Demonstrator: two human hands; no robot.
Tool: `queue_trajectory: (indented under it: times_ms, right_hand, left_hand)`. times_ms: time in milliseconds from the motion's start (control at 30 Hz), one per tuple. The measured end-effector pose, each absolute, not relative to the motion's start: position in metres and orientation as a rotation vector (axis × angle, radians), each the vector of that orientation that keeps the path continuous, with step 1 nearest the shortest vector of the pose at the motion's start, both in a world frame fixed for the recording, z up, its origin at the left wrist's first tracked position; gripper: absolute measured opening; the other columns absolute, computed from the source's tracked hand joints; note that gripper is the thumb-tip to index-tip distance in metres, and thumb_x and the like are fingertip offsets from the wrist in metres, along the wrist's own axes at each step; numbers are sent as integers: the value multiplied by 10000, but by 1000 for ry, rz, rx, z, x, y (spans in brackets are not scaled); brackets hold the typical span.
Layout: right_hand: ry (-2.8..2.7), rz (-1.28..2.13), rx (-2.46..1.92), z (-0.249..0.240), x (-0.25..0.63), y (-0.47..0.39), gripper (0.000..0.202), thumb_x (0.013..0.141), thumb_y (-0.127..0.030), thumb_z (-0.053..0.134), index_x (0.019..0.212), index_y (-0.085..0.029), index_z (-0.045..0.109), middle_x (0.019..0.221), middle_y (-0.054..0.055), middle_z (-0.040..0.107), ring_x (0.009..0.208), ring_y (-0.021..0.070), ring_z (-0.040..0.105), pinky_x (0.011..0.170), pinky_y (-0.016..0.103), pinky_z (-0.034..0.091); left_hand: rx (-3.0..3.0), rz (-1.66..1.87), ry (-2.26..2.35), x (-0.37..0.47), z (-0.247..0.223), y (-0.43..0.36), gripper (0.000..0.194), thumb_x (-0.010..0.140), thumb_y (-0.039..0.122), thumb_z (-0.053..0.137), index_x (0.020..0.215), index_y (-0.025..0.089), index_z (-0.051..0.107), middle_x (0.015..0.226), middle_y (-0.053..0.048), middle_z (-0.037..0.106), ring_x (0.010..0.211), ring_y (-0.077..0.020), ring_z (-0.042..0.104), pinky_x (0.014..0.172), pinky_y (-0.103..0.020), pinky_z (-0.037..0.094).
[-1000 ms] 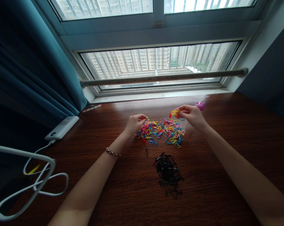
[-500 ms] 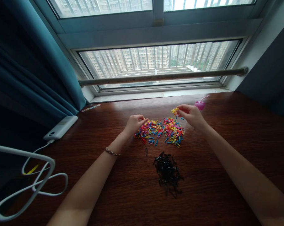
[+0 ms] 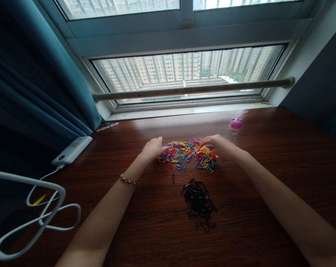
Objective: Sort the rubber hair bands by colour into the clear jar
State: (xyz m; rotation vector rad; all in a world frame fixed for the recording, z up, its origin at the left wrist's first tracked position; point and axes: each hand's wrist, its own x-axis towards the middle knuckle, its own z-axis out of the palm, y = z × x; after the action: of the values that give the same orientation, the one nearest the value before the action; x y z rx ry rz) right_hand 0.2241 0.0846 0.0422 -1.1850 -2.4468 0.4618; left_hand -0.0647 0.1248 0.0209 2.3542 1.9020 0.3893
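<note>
Small colourful bands lie in two joined heaps on the brown table: a left heap (image 3: 177,151) and a right heap (image 3: 206,157). At the left heap's outer edge is my left hand (image 3: 153,149), thumb apart from the fingers, nothing visible in it. My right hand (image 3: 216,144) reaches over the back of the right heap with its fingers bent and apart; its fingertips touch the bands, and I see nothing gripped. Nearer to me lies a tangled pile of black bands (image 3: 199,202), and one single black band (image 3: 173,178) sits between the piles.
Behind my right hand stands a clear bottle with a pink lid (image 3: 236,124). A white power bank (image 3: 72,150) with a thick white cable (image 3: 62,193) is at the left, by the blue curtain (image 3: 73,92). A metal bar (image 3: 190,90) crosses the window.
My right hand has come down onto the right heap, and the yellow bands it held are no longer in its fingers. My left hand has moved slightly left, its thumb and fingers now apart.
</note>
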Motion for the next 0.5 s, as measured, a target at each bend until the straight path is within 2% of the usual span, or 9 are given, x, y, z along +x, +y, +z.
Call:
queue_trajectory:
  times_ms: [133,233,367,500]
  right_hand:
    - [-2609,374,-1094,26,212,83,222,700,-181,614,909,-224,676,985,79,621,917,228,550,812,334,419]
    - [-2610,375,-1146,14,211,86,184,679,-201,642,860,-212,677,970,89,595,915,227,533,794,324,419]
    - [-2519,426,-1236,11,221,95,135,718,-117,545,758,-175,660,836,62,609,767,158,561,699,241,425]
    - [-2354,338,-1378,18,235,101,147,697,-90,513,708,-159,643,732,43,624,696,150,570,644,227,418]
  left_hand:
    - [2315,289,1940,-71,16,128,297,605,429,659,535,172,527,462,-31,564,451,-161,568,387,-188,337]
    - [2116,288,1732,-68,12,129,238,663,375,620,575,170,536,438,-10,558,393,-138,551,361,-182,351]
    - [1761,353,1485,-58,14,126,203,728,348,564,785,154,553,573,-30,630,460,-150,597,407,-213,442]
    - [1749,511,1369,-53,20,126,247,750,331,543,905,138,539,790,-77,647,606,-154,621,495,-250,502]
